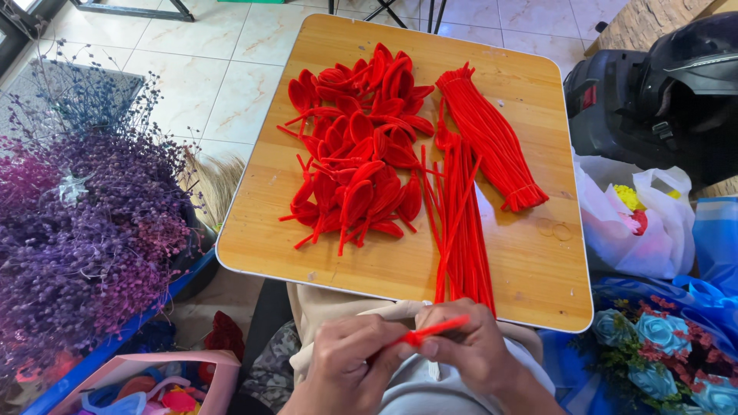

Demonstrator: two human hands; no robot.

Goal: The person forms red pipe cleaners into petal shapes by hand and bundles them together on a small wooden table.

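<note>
Both hands, left hand [350, 357] and right hand [461, 346], pinch red pipe cleaner [430, 330] | risk: springy wire slips mid-bend, loop deforms | loose stems [461, 230] near desk [530, 261] edge may roll off

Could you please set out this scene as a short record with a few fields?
Left hand: closed on one end of the red pipe cleaner
Right hand: pinching the same pipe cleaner in a fingertip grip
Table: light wooden top, rounded corners
Table middle: pile of red petal loops
Table right: tied bundle and loose straight stems, all red
Left of table: purple dried flowers
Right of table: white plastic bag, blue fabric roses
</note>
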